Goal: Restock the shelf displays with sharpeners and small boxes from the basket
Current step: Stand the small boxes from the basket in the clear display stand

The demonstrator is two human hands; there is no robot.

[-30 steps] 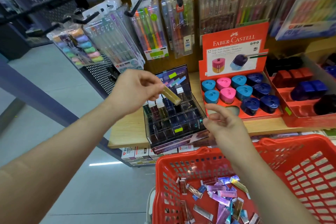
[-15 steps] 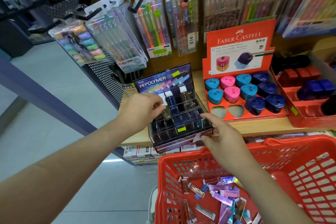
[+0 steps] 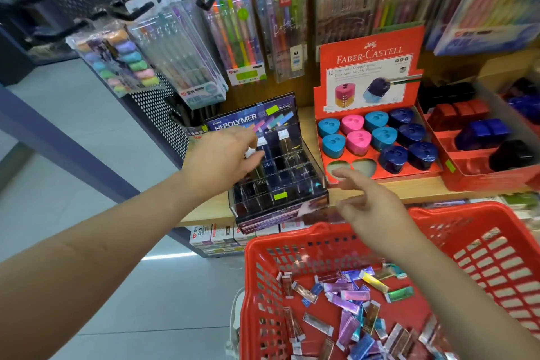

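A: Step?
B: Slotting a small box (image 3: 262,144) into the display case (image 3: 280,184), 11 o'clock from the basket (image 3: 292,240). My left hand (image 3: 225,161) is on it, fingertips touching; pinching or letting go, can't tell. My right hand (image 3: 368,204) hovers spread, empty.
A: Next?
B: Likely reach to 6 o'clock, pick from the loose boxes (image 3: 350,295).
A: Room?
B: Display case sits at the shelf (image 3: 204,213) front edge, don't shove. Pen packs (image 3: 242,38) hang at 12. Basket mouth wide open.

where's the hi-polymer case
Head view, centre: the case sits on the shelf edge, left of the sharpener tray, under the left hand, behind the basket.
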